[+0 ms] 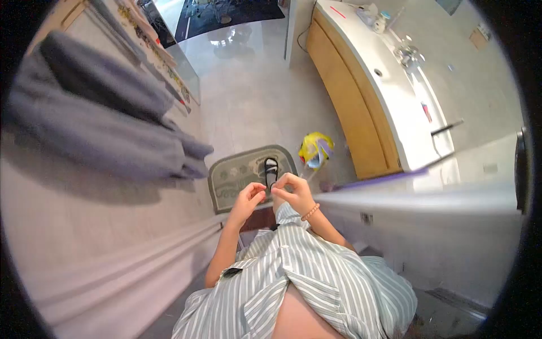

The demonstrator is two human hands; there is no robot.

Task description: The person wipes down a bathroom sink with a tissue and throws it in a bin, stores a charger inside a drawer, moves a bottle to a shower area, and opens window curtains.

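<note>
My left hand (248, 202) is held out in front of my body, its fingers curled in and the thumb close to the fingertips. Close beside it is my right hand (294, 193), with thumb and fingers drawn together in a pinch. Anything between the fingertips is too small to make out. A beaded bracelet (310, 212) circles my right wrist. Below the hands, a foot in a black sandal (271, 168) stands on a grey-green mat (228, 182). I wear a green and white striped shirt (307, 251), parted at the front.
On the right is a wooden cabinet (353, 104) with a white sink counter (367, 51) and a tap (407, 55). A yellow bag-lined bin (316, 148) stands by the mat. Grey towels (107, 130) hang at left. A doorway opens ahead, with a dark rug (248, 12) beyond.
</note>
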